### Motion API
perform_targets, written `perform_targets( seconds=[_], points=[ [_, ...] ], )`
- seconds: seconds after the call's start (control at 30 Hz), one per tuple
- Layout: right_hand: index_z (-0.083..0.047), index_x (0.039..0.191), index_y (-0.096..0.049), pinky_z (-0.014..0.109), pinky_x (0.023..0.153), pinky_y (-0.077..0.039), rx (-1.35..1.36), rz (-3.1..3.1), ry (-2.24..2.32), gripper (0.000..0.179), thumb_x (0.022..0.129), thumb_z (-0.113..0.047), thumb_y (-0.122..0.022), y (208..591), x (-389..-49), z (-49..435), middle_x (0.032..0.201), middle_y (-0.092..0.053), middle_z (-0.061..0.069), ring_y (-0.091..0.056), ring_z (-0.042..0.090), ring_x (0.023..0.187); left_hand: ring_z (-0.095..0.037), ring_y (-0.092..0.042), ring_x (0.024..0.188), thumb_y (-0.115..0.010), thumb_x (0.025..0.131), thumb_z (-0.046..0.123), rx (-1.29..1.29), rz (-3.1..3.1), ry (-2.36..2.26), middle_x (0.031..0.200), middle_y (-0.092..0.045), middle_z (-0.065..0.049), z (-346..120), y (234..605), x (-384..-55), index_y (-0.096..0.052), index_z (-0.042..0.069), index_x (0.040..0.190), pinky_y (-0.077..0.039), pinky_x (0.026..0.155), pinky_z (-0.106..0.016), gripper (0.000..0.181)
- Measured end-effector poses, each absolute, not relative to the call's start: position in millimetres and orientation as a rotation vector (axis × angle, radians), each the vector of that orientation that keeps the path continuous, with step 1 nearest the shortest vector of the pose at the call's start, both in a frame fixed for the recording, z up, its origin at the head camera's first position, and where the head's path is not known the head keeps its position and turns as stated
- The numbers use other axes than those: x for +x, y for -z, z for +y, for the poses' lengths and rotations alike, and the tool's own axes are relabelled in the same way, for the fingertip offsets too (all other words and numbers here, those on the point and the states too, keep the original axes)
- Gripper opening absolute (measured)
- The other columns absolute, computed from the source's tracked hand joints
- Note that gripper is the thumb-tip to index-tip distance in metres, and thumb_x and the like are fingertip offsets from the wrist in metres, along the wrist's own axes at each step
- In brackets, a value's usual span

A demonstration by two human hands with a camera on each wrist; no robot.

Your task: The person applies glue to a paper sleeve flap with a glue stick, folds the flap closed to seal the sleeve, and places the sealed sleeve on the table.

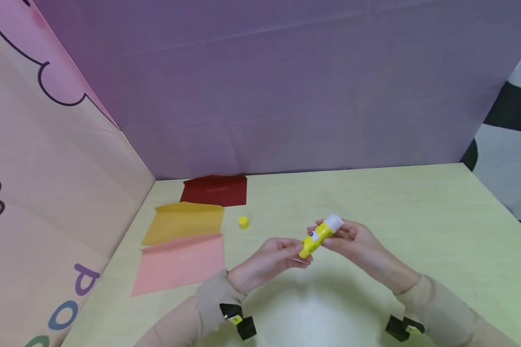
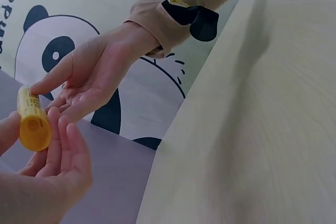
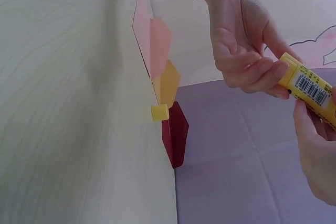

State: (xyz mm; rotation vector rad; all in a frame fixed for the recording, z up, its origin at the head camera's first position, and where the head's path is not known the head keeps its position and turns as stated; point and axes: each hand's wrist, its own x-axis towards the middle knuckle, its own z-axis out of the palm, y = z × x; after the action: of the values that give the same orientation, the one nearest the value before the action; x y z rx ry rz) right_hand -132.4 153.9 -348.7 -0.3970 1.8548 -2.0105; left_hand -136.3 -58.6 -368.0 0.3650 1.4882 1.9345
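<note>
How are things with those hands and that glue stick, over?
Left hand and right hand both gripping. Glue stick uncapped, held above the table. Yellow cap resting on it. Nothing visibly in the way.

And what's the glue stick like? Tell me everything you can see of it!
The glue stick is a tube that looks like plastic: bright yellow, with a white end, small printing, a barcode and a round yellow base. It's held up above the table, slanting, with the white end higher. The left hand pinches it near the base, and the right hand holds it nearer the white end. I can't tell whether any glue pokes out.
</note>
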Motion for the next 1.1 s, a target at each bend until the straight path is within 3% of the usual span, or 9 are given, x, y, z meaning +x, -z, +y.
perform_targets(
  seconds=[0.17, 0.33, 0.63, 0.87, 1.1],
  points=[
    [0.007, 0.124, -0.042, 0.024, 0.088, -0.043, -0.325, 1.892, 2.015, 0.049, 0.082, -0.012, -0.062, 348.4, -131.3, 152.4, 0.114, -0.06, 0.002, -0.054, 0.01, 0.106, -0.015, -0.06, 0.084, -0.05, 0.089, 0.009, 0.349, 1.671, -1.94, 0.097, -0.062, -0.016, -55.2, 368.9, -133.4, -0.051, -0.013, 0.11, -0.045, 0.087, -0.032, 0.03],
    [0.007, 0.123, -0.042, 0.025, 0.088, -0.043, -0.24, 1.932, 2.018, 0.053, 0.08, -0.014, -0.064, 348.5, -130.7, 149.9, 0.112, -0.061, 0.002, -0.056, 0.011, 0.103, -0.014, -0.061, 0.082, -0.055, 0.087, 0.007, 0.341, 1.784, -1.966, 0.1, -0.062, -0.018, -52.2, 368.6, -130.4, -0.054, -0.011, 0.108, -0.046, 0.084, -0.032, 0.028],
    [0.007, 0.122, -0.042, 0.025, 0.086, -0.044, -0.133, 1.951, 2.04, 0.054, 0.078, -0.014, -0.066, 351.0, -127.6, 146.6, 0.108, -0.062, 0.004, -0.058, 0.012, 0.098, -0.009, -0.055, 0.074, -0.064, 0.079, 0.006, 0.341, 2.032, -1.953, 0.09, -0.062, -0.008, -45.8, 367.1, -126.4, -0.06, -0.007, 0.098, -0.048, 0.071, -0.023, 0.024],
    [0.008, 0.117, -0.041, 0.024, 0.085, -0.045, -0.061, 1.915, 2.106, 0.049, 0.08, -0.013, -0.065, 351.0, -126.0, 141.5, 0.098, -0.061, 0.002, -0.058, 0.012, 0.091, -0.011, -0.045, 0.067, -0.07, 0.073, 0.005, 0.259, 2.171, -1.917, 0.08, -0.057, -0.001, -42.8, 349.8, -116.3, -0.062, -0.004, 0.093, -0.038, 0.057, -0.018, 0.024],
    [0.008, 0.119, -0.036, 0.026, 0.087, -0.044, -0.001, 1.826, 2.196, 0.05, 0.08, -0.009, -0.064, 350.6, -125.0, 133.5, 0.1, -0.057, 0.005, -0.057, 0.012, 0.092, -0.01, -0.038, 0.062, -0.075, 0.068, 0.01, 0.171, 2.289, -1.921, 0.072, -0.051, 0.003, -38.9, 367.7, -120.1, -0.065, 0.003, 0.093, -0.03, 0.052, -0.017, 0.028]
  ],
)
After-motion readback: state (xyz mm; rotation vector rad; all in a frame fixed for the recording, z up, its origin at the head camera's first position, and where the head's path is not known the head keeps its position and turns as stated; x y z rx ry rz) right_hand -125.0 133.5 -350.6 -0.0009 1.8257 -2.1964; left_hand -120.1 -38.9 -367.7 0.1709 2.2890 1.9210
